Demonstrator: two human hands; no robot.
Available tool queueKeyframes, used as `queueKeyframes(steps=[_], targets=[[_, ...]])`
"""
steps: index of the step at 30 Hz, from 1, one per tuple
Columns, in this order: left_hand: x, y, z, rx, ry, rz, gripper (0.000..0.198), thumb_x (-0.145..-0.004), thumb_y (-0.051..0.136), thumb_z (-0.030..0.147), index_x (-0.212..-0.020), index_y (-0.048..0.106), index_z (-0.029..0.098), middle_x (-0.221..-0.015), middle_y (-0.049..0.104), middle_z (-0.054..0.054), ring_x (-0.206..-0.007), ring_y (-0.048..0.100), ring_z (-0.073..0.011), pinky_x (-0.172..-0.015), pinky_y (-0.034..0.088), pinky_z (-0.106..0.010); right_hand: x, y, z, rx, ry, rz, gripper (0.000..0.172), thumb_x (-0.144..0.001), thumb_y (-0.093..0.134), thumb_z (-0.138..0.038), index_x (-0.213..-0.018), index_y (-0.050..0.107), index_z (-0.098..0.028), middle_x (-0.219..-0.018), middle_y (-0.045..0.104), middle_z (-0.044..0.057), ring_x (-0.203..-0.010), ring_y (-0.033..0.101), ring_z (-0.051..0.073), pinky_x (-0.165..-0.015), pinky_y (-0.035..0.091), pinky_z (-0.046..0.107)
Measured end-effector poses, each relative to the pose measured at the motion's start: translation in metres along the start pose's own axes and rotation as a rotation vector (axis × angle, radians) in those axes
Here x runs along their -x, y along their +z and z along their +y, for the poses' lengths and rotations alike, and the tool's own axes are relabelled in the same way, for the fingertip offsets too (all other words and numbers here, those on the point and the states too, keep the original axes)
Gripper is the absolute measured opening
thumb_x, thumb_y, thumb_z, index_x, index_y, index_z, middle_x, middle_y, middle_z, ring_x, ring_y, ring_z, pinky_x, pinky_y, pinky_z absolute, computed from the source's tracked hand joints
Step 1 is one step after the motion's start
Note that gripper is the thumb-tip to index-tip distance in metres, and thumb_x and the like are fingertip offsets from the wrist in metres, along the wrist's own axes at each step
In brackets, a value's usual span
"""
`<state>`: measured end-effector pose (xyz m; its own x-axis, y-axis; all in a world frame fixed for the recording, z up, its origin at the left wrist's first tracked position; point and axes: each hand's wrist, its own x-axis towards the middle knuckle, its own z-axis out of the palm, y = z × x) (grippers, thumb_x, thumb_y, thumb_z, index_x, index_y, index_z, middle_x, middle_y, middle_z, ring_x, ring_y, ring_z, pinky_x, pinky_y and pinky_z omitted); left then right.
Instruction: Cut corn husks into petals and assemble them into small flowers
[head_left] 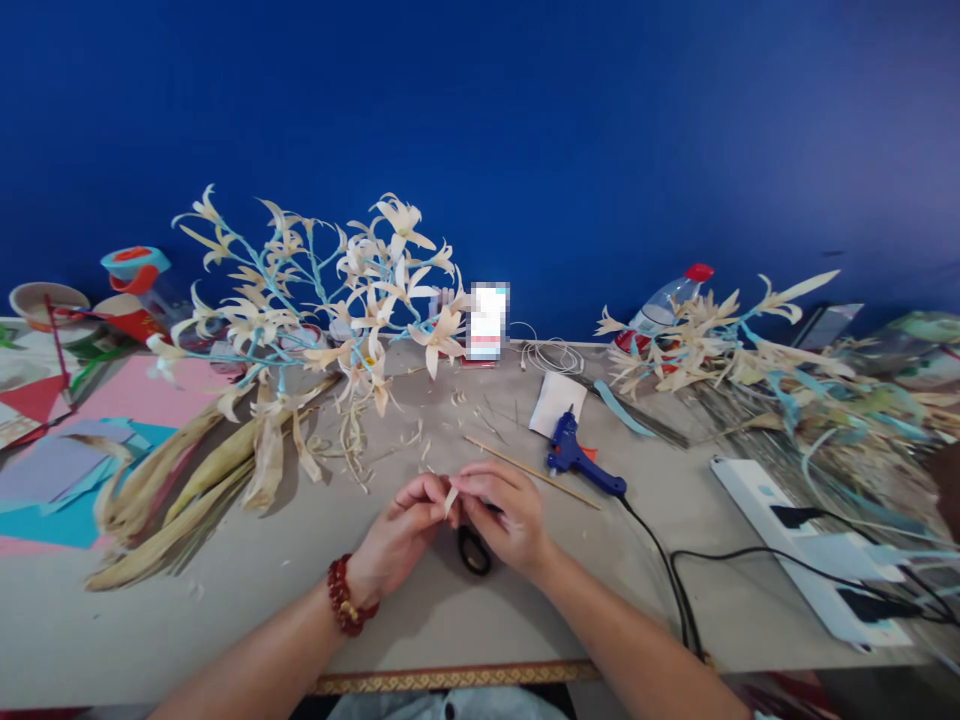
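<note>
Between the fingertips of both hands is a small pale strip (450, 500) that looks like a piece of corn husk. My left hand (409, 525), with a red bead bracelet (347, 597) at the wrist, pinches it from the left. My right hand (510, 512) closes on it from the other side, its fingers curled over. Under the hands lies a pair of scissors, of which a black handle (474, 552) shows; its blades are hidden. A thin wooden stick (555, 481) lies on the table just beyond my right hand.
Husk flowers (405, 285) on blue stems spread at the back left, above dried husks (217, 465) and coloured paper (142, 385). A blue glue gun (577, 455) lies right of centre, its cord running toward a white power strip (795, 550). More flowers (697, 340) lie right.
</note>
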<state>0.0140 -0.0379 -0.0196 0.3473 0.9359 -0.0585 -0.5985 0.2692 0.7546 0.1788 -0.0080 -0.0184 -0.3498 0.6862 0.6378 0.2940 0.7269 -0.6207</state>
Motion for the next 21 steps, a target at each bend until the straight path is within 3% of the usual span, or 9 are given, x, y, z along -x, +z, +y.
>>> queueKeyframes(steps=[5, 11, 21], targets=[[0.001, 0.000, 0.002, -0.075, 0.033, -0.085, 0.015, -0.079, 0.065, 0.026, -0.069, 0.061, 0.016, -0.068, 0.056, -0.003, -0.073, 0.051, -0.0170, -0.075, 0.038, -0.031, -0.004, -0.007, 0.007, -0.020, 0.173, 0.191, 0.016, -0.089, 0.052, -0.018, -0.094, 0.066, -0.024, -0.090, 0.069, 0.007, -0.087, 0.065, 0.020, -0.072, 0.054, 0.032], [-0.003, -0.004, 0.006, -0.118, 0.029, 0.063, 0.015, -0.081, 0.064, 0.031, -0.085, 0.065, 0.016, -0.081, 0.058, -0.004, -0.077, 0.050, -0.0167, -0.075, 0.038, -0.028, -0.001, -0.005, -0.002, -0.015, 0.062, 0.075, 0.019, -0.088, 0.053, -0.017, -0.097, 0.068, -0.025, -0.092, 0.070, 0.006, -0.088, 0.066, 0.020, -0.080, 0.053, 0.035], [-0.001, -0.005, 0.001, -0.196, -0.018, 0.115, 0.012, -0.077, 0.072, 0.025, -0.077, 0.063, 0.017, -0.074, 0.057, 0.000, -0.073, 0.049, -0.0128, -0.072, 0.037, -0.023, -0.003, -0.004, -0.007, 0.115, -0.065, 0.042, 0.029, -0.084, 0.058, -0.014, -0.110, 0.062, -0.025, -0.097, 0.069, 0.007, -0.089, 0.065, 0.021, -0.079, 0.053, 0.036]])
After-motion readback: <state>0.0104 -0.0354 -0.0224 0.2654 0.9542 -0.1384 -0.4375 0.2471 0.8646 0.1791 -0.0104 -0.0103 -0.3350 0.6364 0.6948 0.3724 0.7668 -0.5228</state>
